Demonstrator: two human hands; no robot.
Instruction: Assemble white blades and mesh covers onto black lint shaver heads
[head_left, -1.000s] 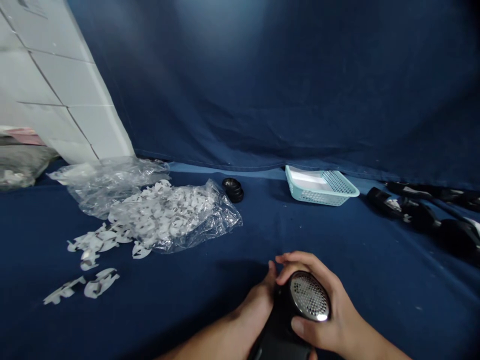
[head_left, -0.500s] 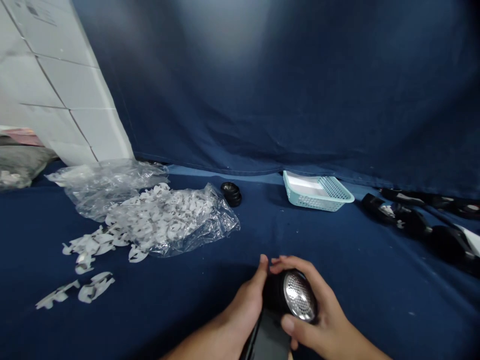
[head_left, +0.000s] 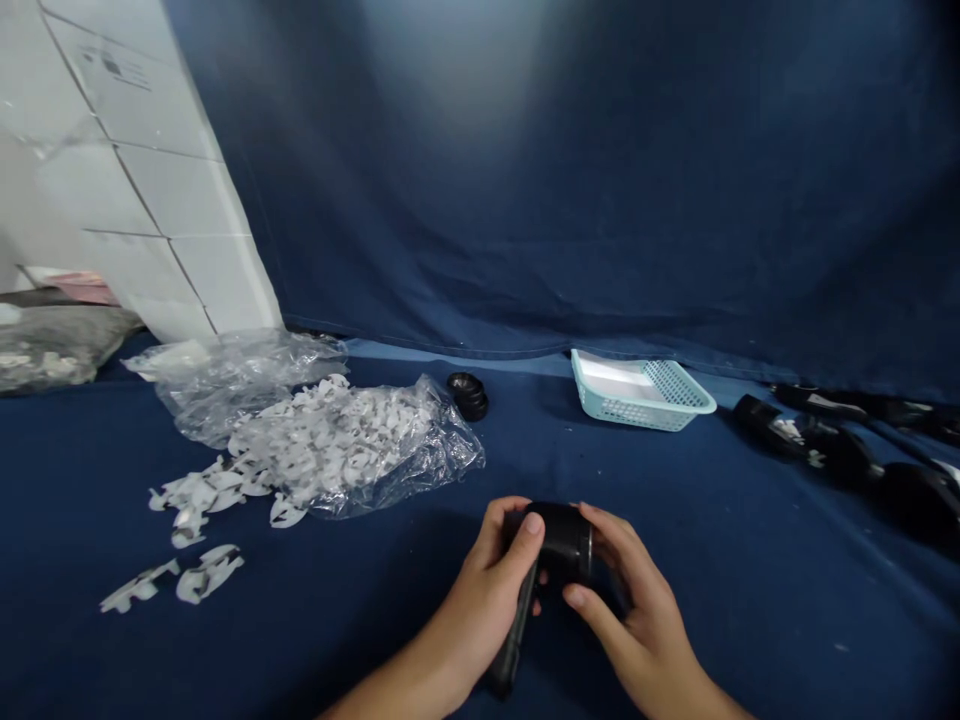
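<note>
A black lint shaver (head_left: 561,540), with a thick handle and a round head, is between my two hands at the lower middle. My left hand (head_left: 487,590) is closed around the upper handle and the back of the head, thumb lying on top. The fingers and thumb of my right hand (head_left: 637,610) curve round the front rim of the head. The head faces right now, so its metal face is mostly hidden from me. The handle slants down toward me, its lower end showing below my left hand.
White plastic pieces (head_left: 322,445) spill from a clear bag (head_left: 442,450) on the blue cloth at left. Small black rings (head_left: 468,396) lie behind it. A light-blue basket (head_left: 645,413) holds white paper. Black parts (head_left: 832,455) lie at right; white boxes (head_left: 202,200) stand at left.
The lint shaver has turned, so its perforated silver face, visible before, now points right. My left thumb has moved onto the top of it. The view has shifted slightly.
</note>
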